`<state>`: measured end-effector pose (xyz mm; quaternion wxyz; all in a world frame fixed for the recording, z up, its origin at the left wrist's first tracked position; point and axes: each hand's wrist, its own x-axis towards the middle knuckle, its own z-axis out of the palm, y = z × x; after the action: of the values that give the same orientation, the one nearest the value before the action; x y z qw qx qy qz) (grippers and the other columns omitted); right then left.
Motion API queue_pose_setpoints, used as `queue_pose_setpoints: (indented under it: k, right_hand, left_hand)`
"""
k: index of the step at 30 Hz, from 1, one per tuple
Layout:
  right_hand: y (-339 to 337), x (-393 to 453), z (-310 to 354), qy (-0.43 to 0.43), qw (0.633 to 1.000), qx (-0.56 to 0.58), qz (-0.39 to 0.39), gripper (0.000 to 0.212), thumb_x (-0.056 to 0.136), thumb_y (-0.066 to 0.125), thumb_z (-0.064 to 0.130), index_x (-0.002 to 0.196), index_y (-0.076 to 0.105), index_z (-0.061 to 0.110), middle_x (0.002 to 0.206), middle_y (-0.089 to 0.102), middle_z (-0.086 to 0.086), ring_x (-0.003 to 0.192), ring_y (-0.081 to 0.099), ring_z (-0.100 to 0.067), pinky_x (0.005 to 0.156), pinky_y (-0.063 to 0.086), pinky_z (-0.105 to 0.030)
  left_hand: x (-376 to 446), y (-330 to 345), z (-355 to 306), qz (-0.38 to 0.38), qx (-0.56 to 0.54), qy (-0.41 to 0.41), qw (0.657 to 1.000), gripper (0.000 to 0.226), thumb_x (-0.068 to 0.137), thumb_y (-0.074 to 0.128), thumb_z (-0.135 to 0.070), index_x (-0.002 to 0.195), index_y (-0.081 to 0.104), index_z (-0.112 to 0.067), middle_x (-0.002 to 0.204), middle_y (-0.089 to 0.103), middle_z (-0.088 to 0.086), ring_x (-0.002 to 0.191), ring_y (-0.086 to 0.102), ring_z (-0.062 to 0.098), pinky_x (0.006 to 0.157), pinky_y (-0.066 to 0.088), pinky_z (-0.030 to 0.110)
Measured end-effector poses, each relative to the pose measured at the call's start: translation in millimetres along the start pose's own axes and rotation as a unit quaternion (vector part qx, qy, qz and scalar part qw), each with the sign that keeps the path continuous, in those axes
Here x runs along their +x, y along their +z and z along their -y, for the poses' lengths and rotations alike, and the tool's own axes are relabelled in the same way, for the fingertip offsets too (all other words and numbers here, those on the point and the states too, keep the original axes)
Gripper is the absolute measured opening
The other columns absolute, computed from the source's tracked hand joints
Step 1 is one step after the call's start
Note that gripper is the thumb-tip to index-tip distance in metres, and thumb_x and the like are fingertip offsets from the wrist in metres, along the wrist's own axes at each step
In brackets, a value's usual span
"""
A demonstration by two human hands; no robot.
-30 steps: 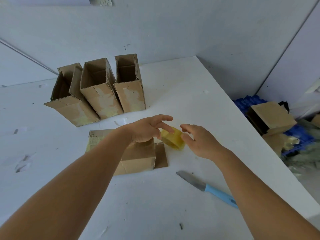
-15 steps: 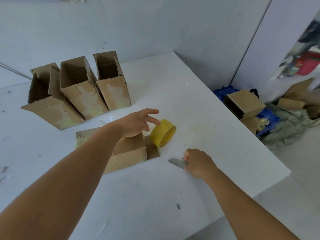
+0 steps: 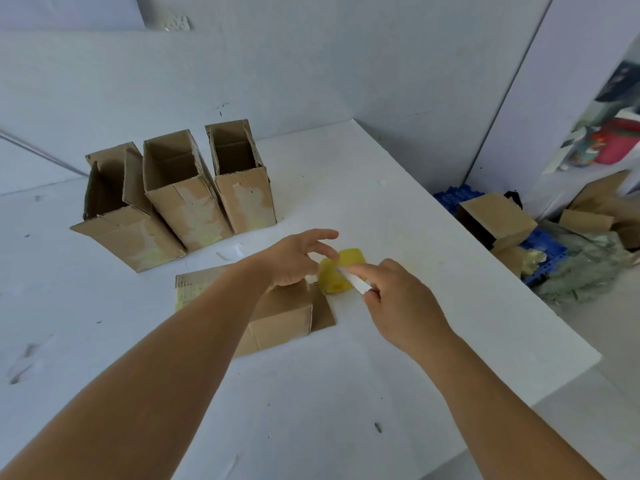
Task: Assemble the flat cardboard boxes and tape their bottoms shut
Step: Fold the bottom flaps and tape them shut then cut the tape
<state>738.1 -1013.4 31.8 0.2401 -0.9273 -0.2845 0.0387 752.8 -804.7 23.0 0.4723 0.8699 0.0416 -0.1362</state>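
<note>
Three assembled cardboard boxes [image 3: 180, 199] stood open-topped at the far left of the white bench [image 3: 398, 209], faces scuffed pale. The left hand [image 3: 294, 258], fingers spread, pressed a flattened box [image 3: 277, 317]. The yellow tape roll [image 3: 341, 275] lay just right of it. The right hand [image 3: 401, 299] gripped a knife [image 3: 353, 280] (blade against the roll).

White counter in a pale, evenly lit corner

The counter [image 3: 398, 216] is a scuffed white slab set against plain bluish-white wall panels [image 3: 311, 71], with another pale panel [image 3: 554, 98] standing to the right. Beyond the counter's right edge, a blue plastic crate [image 3: 543, 251] sits on the light floor [image 3: 588, 327] among loose cardboard and crumpled wrapping; red and dark items show blurred at the far right.
</note>
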Motion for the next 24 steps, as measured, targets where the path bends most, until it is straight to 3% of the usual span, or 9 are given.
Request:
queue_pose_setpoints:
  k: [4, 8, 12, 15, 18, 21, 24]
  right_hand:
    - [-3, 13, 18, -0.016, 0.995, -0.102, 0.000, 0.048, 0.094, 0.041, 0.012, 0.135, 0.042, 0.038, 0.089, 0.037, 0.000, 0.074, 0.044, -0.017, 0.062, 0.038, -0.027]
    - [-2, 23, 28, -0.009, 0.991, -0.131, 0.014, 0.049, 0.093, 0.046, 0.008, 0.135, 0.043, 0.031, 0.091, 0.035, -0.002, 0.075, 0.043, -0.018, 0.064, 0.039, -0.026]
    - [12, 34, 30, -0.014, 0.983, -0.167, 0.071, 0.030, 0.093, 0.048, 0.011, 0.120, 0.057, 0.022, 0.091, 0.043, -0.003, 0.071, 0.047, -0.019, 0.063, 0.038, -0.027]
    - [30, 31, 21, -0.014, 0.977, -0.136, 0.163, 0.026, 0.095, 0.046, 0.021, 0.115, 0.063, 0.026, 0.098, 0.060, -0.003, 0.086, 0.061, -0.024, 0.068, 0.044, -0.029]
    - [25, 32, 9, -0.008, 0.975, -0.067, 0.212, 0.033, 0.097, 0.042, 0.026, 0.125, 0.057, 0.032, 0.113, 0.062, -0.002, 0.102, 0.059, -0.025, 0.081, 0.046, -0.031]
    - [28, 29, -11, 0.030, 0.971, -0.010, 0.237, 0.032, 0.095, 0.044, 0.027, 0.125, 0.055, 0.030, 0.101, 0.057, 0.003, 0.092, 0.054, -0.019, 0.076, 0.039, -0.026]
    - [48, 20, -35, 0.070, 0.961, -0.036, 0.266, 0.029, 0.089, 0.045, 0.017, 0.116, 0.051, 0.027, 0.097, 0.057, 0.001, 0.090, 0.056, -0.023, 0.071, 0.041, -0.029]
  left_hand:
    - [-1, 0, -1, -0.007, 0.005, -0.003, 1.000, 0.072, 0.081, 0.048, 0.009, 0.139, 0.040, -0.033, 0.111, 0.063, -0.016, 0.055, 0.049, -0.003, 0.065, 0.039, 0.015]
    - [-3, 2, -2, -0.020, 0.007, -0.004, 1.000, 0.076, 0.081, 0.049, 0.009, 0.140, 0.037, -0.037, 0.111, 0.063, -0.020, 0.053, 0.048, -0.005, 0.061, 0.039, 0.011]
    - [-4, 3, -2, -0.033, -0.020, -0.004, 0.999, 0.080, 0.081, 0.052, 0.009, 0.143, 0.032, -0.037, 0.110, 0.065, -0.017, 0.061, 0.046, 0.000, 0.066, 0.040, 0.014]
    - [-5, 0, -1, -0.042, -0.032, 0.001, 0.999, 0.082, 0.082, 0.051, 0.010, 0.146, 0.026, -0.034, 0.107, 0.067, -0.018, 0.052, 0.046, -0.002, 0.059, 0.038, 0.008]
    - [-4, -2, -1, -0.035, -0.026, -0.001, 0.999, 0.080, 0.084, 0.051, 0.009, 0.147, 0.025, -0.032, 0.106, 0.067, -0.018, 0.056, 0.049, -0.009, 0.063, 0.039, 0.008]
    - [-2, -3, 2, -0.035, -0.025, -0.007, 0.999, 0.080, 0.084, 0.051, 0.009, 0.147, 0.026, -0.034, 0.104, 0.068, -0.020, 0.055, 0.046, -0.004, 0.066, 0.040, 0.010]
    - [-1, -4, 2, -0.033, -0.026, -0.005, 0.999, 0.079, 0.083, 0.051, 0.008, 0.146, 0.028, -0.035, 0.102, 0.068, -0.019, 0.054, 0.044, -0.003, 0.065, 0.040, 0.010]
